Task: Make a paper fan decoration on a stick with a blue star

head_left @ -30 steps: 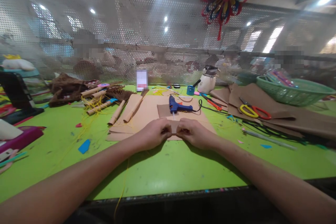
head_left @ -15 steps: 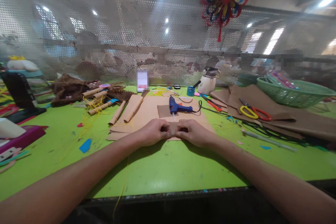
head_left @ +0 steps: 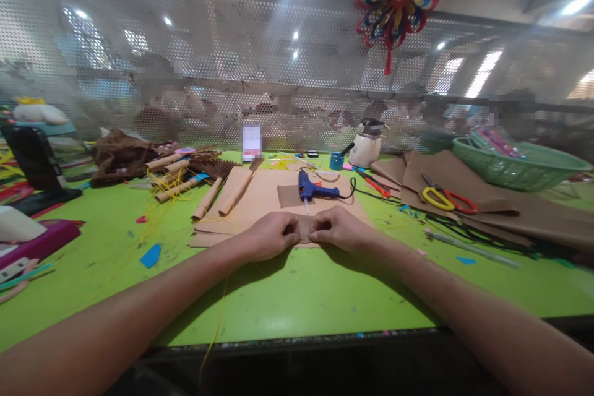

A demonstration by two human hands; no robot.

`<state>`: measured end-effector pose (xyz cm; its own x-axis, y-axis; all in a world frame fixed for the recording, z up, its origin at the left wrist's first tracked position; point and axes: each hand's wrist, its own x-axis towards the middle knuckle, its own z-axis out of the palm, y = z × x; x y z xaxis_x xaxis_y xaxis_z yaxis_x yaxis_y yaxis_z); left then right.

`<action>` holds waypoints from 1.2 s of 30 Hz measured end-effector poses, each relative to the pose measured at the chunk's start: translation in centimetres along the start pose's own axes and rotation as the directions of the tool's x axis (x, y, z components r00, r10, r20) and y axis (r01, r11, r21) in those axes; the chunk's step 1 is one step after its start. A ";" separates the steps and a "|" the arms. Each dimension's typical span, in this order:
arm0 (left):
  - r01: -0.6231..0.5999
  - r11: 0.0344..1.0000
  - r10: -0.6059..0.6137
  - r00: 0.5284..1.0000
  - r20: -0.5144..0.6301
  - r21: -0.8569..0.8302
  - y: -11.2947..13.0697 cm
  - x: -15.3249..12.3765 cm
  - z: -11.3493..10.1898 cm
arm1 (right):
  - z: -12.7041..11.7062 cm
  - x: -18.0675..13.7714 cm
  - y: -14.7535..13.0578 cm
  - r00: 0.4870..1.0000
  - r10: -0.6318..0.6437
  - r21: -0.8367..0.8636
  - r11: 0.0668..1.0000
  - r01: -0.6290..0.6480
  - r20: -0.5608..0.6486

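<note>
Between my two hands is a small piece of brown paper [head_left: 304,226], pinched at its left side by my left hand [head_left: 276,235] and at its right side by my right hand [head_left: 340,230]. Thumbs and forefingers are closed on it, and the other fingers curl out of sight. Both hands rest at the near edge of a larger brown paper sheet [head_left: 260,205]. Just beyond them a blue hot glue gun [head_left: 318,188] lies on a darker brown paper square [head_left: 286,195], a glue stick jutting from it towards me.
Rolled paper tubes [head_left: 241,193] and yellow strands lie to the left, near a phone on a stand [head_left: 34,161]. Orange and yellow scissors [head_left: 440,198], brown paper [head_left: 482,179] and a green basket [head_left: 533,167] are on the right. A white spray bottle [head_left: 365,145] stands behind.
My right hand has tilted slightly, its knuckles a little higher. The paper piece between the hands shows a little more. Both hands keep their pinch.
</note>
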<state>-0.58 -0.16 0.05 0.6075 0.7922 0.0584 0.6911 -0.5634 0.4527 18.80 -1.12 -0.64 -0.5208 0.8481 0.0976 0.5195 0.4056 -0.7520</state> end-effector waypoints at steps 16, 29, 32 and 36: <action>-0.033 0.997 0.033 0.999 0.013 0.070 0.5 0.1 -0.3 | -0.3 0.0 -0.1 0.999 -0.031 -0.210 0.977 0.025 -0.026; -0.129 0.979 0.132 0.991 -0.012 0.159 -0.2 -0.2 0.0 | -0.2 -0.2 -0.2 0.996 0.063 -0.230 0.970 -0.077 -0.069; -0.132 0.976 0.136 0.991 -0.015 0.172 -0.2 -0.4 0.1 | -0.3 -0.4 0.0 0.996 0.050 -0.233 0.970 -0.065 -0.072; -0.165 0.970 0.172 0.985 -0.022 0.176 0.0 -0.6 0.1 | -0.6 -0.5 0.7 0.997 -0.008 -0.238 0.971 -0.010 -0.075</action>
<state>-0.87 -0.67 -0.10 0.7082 0.6887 0.1553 0.6392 -0.7189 0.2732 19.85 -1.07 -0.77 -0.4728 0.8680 0.1519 0.6711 0.4664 -0.5762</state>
